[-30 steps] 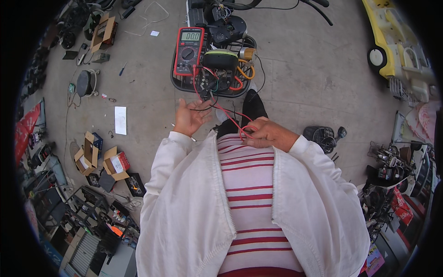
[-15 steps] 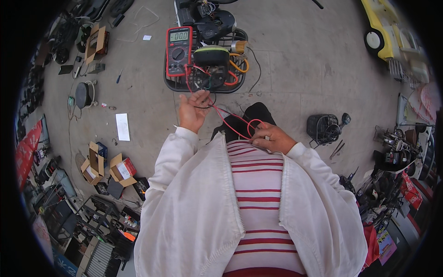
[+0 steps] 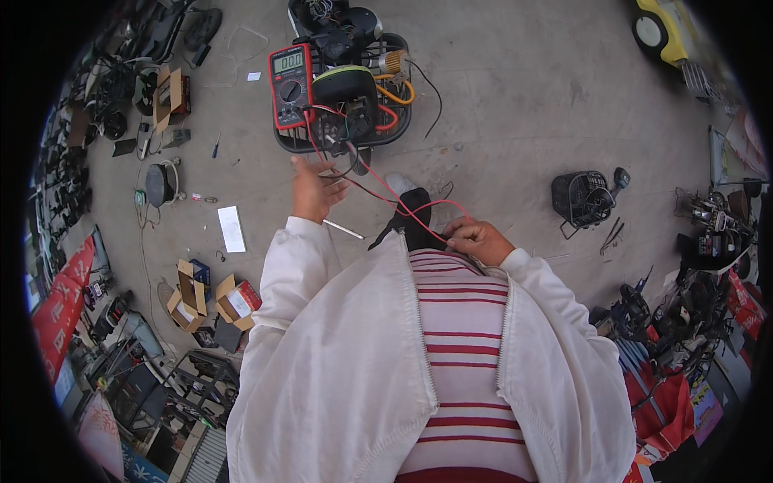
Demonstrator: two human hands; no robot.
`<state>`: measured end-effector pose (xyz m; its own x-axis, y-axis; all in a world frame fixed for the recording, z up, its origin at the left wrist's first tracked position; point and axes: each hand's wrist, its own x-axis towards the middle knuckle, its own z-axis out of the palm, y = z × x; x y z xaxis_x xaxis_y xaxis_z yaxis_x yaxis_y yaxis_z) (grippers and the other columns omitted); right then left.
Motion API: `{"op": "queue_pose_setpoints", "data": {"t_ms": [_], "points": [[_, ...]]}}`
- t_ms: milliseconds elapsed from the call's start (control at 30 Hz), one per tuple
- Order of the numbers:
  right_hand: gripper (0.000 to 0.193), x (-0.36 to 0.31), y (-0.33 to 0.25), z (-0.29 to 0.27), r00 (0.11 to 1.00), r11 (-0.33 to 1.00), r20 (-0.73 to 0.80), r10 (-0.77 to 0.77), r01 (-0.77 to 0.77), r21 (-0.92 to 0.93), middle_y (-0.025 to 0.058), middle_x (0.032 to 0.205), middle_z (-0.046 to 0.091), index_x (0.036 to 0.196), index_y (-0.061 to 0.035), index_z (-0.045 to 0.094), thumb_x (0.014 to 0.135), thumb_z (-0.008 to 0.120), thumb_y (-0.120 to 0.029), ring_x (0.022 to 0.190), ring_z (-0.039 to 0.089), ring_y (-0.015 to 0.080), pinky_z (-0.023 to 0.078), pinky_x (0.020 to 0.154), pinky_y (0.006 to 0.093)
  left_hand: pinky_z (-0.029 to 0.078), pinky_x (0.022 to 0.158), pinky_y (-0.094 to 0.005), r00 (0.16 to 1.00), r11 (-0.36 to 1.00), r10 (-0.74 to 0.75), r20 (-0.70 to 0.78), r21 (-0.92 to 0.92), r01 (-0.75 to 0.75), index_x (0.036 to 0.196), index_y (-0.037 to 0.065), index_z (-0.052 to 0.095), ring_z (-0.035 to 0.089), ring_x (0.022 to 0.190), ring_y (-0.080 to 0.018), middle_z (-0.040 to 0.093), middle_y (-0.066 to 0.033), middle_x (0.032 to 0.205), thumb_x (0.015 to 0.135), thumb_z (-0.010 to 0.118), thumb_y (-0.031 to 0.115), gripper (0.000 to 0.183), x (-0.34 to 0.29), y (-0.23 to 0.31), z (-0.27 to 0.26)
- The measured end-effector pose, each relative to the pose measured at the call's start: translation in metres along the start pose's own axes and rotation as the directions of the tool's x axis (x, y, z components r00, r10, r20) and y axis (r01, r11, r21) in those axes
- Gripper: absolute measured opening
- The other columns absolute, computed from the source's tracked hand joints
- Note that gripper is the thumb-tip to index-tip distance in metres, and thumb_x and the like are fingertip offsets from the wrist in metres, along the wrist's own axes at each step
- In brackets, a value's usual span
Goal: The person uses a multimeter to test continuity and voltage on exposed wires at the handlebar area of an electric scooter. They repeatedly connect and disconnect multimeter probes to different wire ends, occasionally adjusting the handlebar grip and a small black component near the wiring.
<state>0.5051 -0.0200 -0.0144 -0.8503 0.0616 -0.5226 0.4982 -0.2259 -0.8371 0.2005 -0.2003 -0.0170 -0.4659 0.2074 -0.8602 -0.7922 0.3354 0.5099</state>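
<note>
A red digital multimeter (image 3: 291, 87) with a lit display leans on a black metal rack (image 3: 291, 143). Dark and red test leads run down from it toward me. My left hand (image 3: 316, 193) is just below the rack, palm turned up and fingers apart; the leads pass by its fingertips, and I see nothing gripped in it. In front of my striped shirt, the fingers of my right hand (image 3: 479, 241) are closed on a red test lead (image 3: 420, 217), which loops loosely toward the rack. The lead's tip is hidden by the fingers.
Beside the multimeter the rack carries a black motor-like part (image 3: 342, 90), orange cables (image 3: 396, 95) and a gold cylinder (image 3: 393, 62). A black wire basket (image 3: 581, 200) stands to the right. Cardboard boxes (image 3: 190, 298) and a white sheet (image 3: 231, 229) lie at the left.
My left hand has drawn back slightly from the rack, its fingers spreading. The right hand keeps the red lead. The view has shifted, and the meter's reading has changed.
</note>
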Motion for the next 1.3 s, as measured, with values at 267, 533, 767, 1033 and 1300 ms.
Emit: {"op": "queue_pose_setpoints", "data": {"t_ms": [267,533,767,1033,1300], "points": [[0.020,-0.043,-0.005,0.023,0.981,0.973,0.131,-0.145,0.117,0.198,0.0056,0.093,0.059,0.082,0.0014,0.065,0.089,0.058,-0.016,0.081,0.054,0.0120,0.043,0.074,0.0262,0.032,0.101,-0.0578,0.972,0.934,-0.066,0.225,-0.327,0.140,0.136,0.002,0.028,0.036,0.126,-0.0459,0.032,-0.0283,0.139,0.091,0.011,0.066,0.080,0.006,-0.030,0.009],[0.023,-0.053,-0.024,0.052,0.971,0.966,-0.075,0.225,-0.233,-0.116,0.0103,0.077,0.062,0.082,-0.0039,0.065,0.087,0.061,-0.026,0.072,0.059,0.0204,0.047,0.069,0.0350,0.024,0.104,-0.0627,0.989,0.837,0.103,0.110,-0.547,-0.026,0.138,0.003,0.027,0.027,0.132,-0.0442,0.019,-0.0237,0.147,0.091,0.009,0.064,0.079,-0.008,-0.043,0.029],[0.026,-0.049,0.008,0.067,0.972,0.599,-0.101,-0.213,0.048,-0.799,0.0147,0.085,0.059,0.071,-0.0076,0.067,0.078,0.066,-0.033,0.081,0.056,0.0314,0.045,0.069,0.0428,0.021,0.106,-0.0612,0.978,0.838,0.164,0.127,-0.540,-0.071,0.136,0.001,0.034,0.029,0.133,-0.0400,0.026,-0.0210,0.145,0.090,0.007,0.066,0.084,-0.011,-0.044,0.013],[0.025,-0.050,0.014,0.085,0.867,0.551,-0.028,-0.497,0.290,-0.782,0.0110,0.108,0.060,0.075,-0.0093,0.072,0.080,0.064,-0.032,0.111,0.047,0.0316,0.038,0.089,0.0460,0.019,0.107,-0.0572,0.962,0.890,0.080,0.261,-0.453,0.049,0.131,0.000,0.045,0.027,0.133,-0.0390,0.026,-0.0246,0.145,0.088,0.003,0.068,0.091,0.006,-0.051,0.010],[0.034,-0.028,0.008,0.097,0.988,0.658,0.129,0.080,0.045,-0.752,0.0168,0.103,0.063,0.080,-0.0037,0.070,0.086,0.056,-0.034,0.094,0.058,0.0356,0.044,0.082,0.0422,0.040,0.095,-0.0497,0.951,0.768,0.166,0.262,-0.639,0.042,0.116,-0.005,0.054,0.050,0.100,-0.0323,0.050,-0.0196,0.110,0.091,0.007,0.063,0.086,0.017,-0.059,0.027]]}}
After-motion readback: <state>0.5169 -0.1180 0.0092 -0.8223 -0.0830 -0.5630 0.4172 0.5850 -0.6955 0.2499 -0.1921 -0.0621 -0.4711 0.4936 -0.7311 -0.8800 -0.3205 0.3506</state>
